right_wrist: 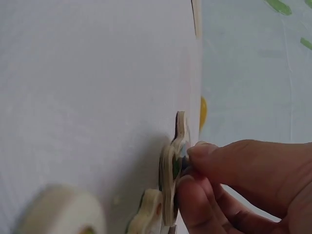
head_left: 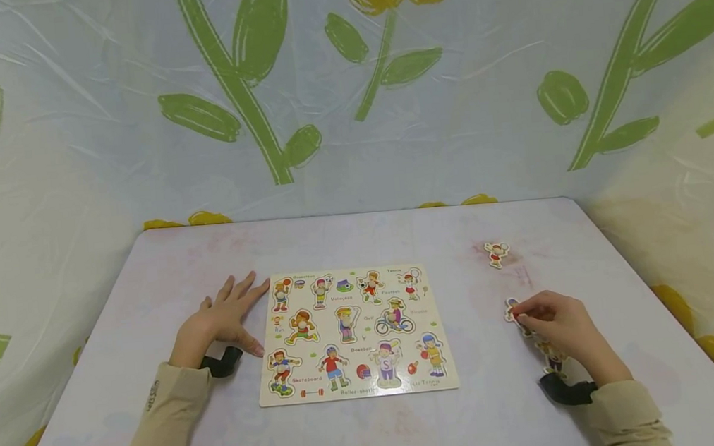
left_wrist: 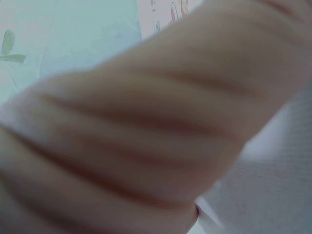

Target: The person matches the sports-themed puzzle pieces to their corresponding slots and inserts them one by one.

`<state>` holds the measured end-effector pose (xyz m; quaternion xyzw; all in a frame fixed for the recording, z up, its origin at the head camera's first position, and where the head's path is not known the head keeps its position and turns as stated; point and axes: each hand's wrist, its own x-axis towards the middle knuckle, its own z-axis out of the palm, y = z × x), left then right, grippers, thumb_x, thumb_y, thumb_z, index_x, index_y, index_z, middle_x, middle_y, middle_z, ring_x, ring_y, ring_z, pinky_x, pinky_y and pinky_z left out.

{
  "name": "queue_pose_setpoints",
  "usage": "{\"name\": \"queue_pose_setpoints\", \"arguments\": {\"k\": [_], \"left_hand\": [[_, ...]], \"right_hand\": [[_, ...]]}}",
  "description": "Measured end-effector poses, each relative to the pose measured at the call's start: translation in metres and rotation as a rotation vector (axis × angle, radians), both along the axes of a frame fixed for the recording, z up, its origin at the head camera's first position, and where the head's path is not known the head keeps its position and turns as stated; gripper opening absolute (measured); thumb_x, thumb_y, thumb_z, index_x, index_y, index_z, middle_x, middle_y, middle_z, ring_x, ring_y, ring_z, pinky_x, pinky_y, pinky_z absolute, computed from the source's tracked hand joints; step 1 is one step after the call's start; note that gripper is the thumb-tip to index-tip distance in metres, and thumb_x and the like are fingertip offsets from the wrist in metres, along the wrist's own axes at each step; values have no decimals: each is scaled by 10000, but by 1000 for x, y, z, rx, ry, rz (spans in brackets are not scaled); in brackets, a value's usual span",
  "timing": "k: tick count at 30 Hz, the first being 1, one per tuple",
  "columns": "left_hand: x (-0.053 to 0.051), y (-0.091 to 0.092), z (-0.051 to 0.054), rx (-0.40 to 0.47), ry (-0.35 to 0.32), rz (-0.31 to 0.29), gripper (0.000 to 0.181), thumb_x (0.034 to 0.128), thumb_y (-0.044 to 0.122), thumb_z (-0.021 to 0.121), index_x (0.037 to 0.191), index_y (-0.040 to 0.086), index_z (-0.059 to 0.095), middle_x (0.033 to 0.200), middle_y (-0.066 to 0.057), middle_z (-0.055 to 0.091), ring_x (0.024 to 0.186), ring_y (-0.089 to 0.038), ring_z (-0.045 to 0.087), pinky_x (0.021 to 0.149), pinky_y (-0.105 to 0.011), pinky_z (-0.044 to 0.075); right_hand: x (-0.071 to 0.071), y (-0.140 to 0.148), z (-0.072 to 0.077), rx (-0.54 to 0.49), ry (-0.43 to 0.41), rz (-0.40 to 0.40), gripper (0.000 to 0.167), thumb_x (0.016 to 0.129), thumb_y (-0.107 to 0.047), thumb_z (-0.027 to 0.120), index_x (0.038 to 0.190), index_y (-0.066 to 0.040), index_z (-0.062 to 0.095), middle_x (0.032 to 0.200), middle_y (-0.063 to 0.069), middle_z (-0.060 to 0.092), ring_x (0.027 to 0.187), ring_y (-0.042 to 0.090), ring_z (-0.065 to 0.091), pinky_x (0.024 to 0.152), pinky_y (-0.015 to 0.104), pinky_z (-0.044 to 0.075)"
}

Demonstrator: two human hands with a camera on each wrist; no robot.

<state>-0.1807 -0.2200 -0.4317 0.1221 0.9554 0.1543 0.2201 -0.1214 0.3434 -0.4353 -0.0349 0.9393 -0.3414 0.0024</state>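
Observation:
A flat wooden puzzle board [head_left: 357,333], printed with sports figures and words, lies at the middle of the table. My left hand [head_left: 215,320] rests by its left edge with fingers spread, holding nothing; in the left wrist view blurred skin fills most of the picture. To the right of the board, my right hand [head_left: 553,319] pinches a wooden figure-shaped puzzle piece [right_wrist: 170,170] between thumb and fingers, seemingly by a small knob. More loose figure pieces [head_left: 554,361] lie under and beside that hand, partly hidden by it. Farther back lies a tennis-player piece [head_left: 496,255].
The pale table [head_left: 375,434] has its back edge along a wall covering [head_left: 451,137] with printed leaves and flowers, and similar covering stands on both sides. A dark band-like device [head_left: 566,390] sits at the right wrist, another one [head_left: 221,362] at the left.

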Motion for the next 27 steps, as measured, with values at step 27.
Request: {"name": "queue_pose_setpoints", "arguments": {"k": [27], "left_hand": [[3,5,10,-7,7,-6,1313,539,495,927,1593,162,217,1654,-171,41,1467,-505,-39,1071,-782,48]], "right_hand": [[5,-35,5,-140,155,78,167,771,52,793,843,-45,678,754,28,668,626,79,617,552,191,529]]}}
